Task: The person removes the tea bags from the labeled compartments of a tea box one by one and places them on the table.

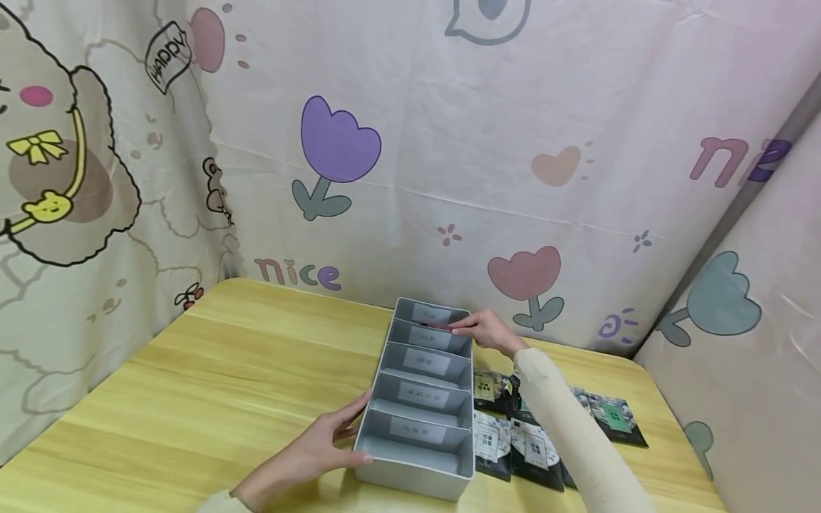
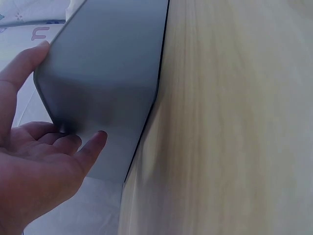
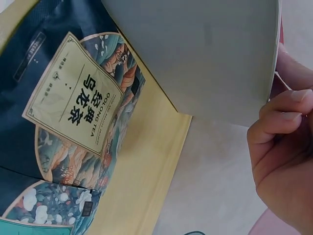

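Note:
A long grey storage box with a row of labelled compartments stands on the table. My left hand holds its near left corner, thumb at the front and forefinger along the left rim. In the left wrist view, the left hand shows some fingers bent beside the grey wall. At the far end, my right hand pinches a thin red packet at the rim of the far compartments. Most of that packet is hidden by the box and, in the right wrist view, by the right hand.
Several dark tea pouches lie right of the box, under and beside the right forearm. One is an oolong tea pouch; another pouch has a green label. A patterned curtain hangs behind the wooden table.

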`<act>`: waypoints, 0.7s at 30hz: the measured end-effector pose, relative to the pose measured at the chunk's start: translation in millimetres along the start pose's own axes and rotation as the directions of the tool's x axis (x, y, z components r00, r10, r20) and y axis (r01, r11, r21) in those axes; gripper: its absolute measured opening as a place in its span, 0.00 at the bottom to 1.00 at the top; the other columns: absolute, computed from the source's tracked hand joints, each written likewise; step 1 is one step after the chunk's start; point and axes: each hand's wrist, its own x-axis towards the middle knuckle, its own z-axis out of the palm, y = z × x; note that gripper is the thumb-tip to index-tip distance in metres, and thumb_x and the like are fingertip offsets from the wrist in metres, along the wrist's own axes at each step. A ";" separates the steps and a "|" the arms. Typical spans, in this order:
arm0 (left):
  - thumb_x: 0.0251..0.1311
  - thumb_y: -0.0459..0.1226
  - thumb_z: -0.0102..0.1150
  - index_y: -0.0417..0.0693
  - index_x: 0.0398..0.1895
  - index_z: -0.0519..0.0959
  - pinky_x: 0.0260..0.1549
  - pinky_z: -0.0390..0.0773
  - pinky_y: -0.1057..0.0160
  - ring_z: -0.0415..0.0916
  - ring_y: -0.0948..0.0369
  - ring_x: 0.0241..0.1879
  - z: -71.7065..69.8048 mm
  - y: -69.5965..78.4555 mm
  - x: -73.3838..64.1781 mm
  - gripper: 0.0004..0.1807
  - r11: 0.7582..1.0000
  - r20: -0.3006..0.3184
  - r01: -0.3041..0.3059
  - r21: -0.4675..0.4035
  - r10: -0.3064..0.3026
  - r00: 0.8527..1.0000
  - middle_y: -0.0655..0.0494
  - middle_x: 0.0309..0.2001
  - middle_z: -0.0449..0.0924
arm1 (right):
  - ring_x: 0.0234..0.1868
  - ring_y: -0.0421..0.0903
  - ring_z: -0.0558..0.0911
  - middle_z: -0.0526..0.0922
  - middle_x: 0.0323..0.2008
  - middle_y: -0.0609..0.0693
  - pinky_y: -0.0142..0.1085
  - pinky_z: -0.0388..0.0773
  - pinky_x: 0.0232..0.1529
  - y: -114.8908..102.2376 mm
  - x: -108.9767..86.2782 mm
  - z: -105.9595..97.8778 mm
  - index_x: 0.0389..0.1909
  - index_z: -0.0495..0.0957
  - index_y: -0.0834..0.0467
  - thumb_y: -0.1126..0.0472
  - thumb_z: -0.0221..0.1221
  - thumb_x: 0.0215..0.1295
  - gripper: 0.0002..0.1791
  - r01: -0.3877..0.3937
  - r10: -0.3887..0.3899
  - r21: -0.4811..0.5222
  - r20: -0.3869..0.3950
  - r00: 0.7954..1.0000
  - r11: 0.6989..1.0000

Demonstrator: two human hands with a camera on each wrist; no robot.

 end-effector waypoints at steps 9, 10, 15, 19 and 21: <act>0.59 0.36 0.65 0.41 0.76 0.46 0.62 0.67 0.50 0.60 0.34 0.63 -0.3 0.7 -0.5 0.48 1.000 0.002 0.027 0.003 -0.027 1.000 0.32 0.73 0.43 | 0.10 0.40 0.58 0.81 0.23 0.57 0.31 0.59 0.13 3.3 0.0 0.9 0.46 0.86 0.60 0.63 0.60 0.66 0.11 0.037 -0.037 -0.004 -0.032 0.999 0.999; 0.59 0.37 0.65 0.42 0.76 0.46 0.61 0.67 0.47 0.61 0.34 0.63 -0.3 1.0 -0.5 0.48 1.000 0.002 0.031 0.004 -0.031 1.000 0.32 0.73 0.43 | 0.10 0.40 0.58 0.81 0.23 0.57 0.31 0.60 0.13 3.4 -0.5 0.9 0.46 0.86 0.60 0.63 0.60 0.66 0.11 0.040 -0.040 -0.004 -0.037 0.998 0.999; 0.59 0.37 0.65 0.42 0.76 0.46 0.60 0.65 0.41 0.62 0.33 0.62 0.1 2.1 -0.7 0.48 0.999 -0.004 0.040 0.010 -0.040 0.999 0.32 0.73 0.43 | 0.11 0.42 0.61 0.80 0.26 0.58 0.31 0.59 0.13 -0.8 -1.8 -0.3 0.44 0.86 0.61 0.62 0.61 0.66 0.10 0.030 -0.028 0.026 -0.103 0.994 0.999; 0.59 0.37 0.65 0.42 0.76 0.46 0.60 0.65 0.41 0.62 0.33 0.62 0.2 2.3 -0.9 0.48 0.999 -0.005 0.038 0.011 -0.038 0.999 0.32 0.73 0.44 | 0.13 0.43 0.66 0.80 0.25 0.63 0.32 0.61 0.14 -4.7 -2.1 -2.3 0.41 0.86 0.62 0.62 0.61 0.66 0.09 0.049 -0.040 0.048 -0.161 0.986 0.998; 0.59 0.37 0.65 0.41 0.76 0.46 0.60 0.65 0.42 0.61 0.33 0.62 0.1 2.1 -0.9 0.48 0.999 -0.004 0.034 0.008 -0.034 0.999 0.32 0.73 0.43 | 0.14 0.43 0.68 0.79 0.25 0.65 0.33 0.64 0.15 -6.4 -2.2 -3.6 0.40 0.85 0.62 0.61 0.61 0.66 0.09 0.066 -0.056 0.055 -0.178 0.983 0.996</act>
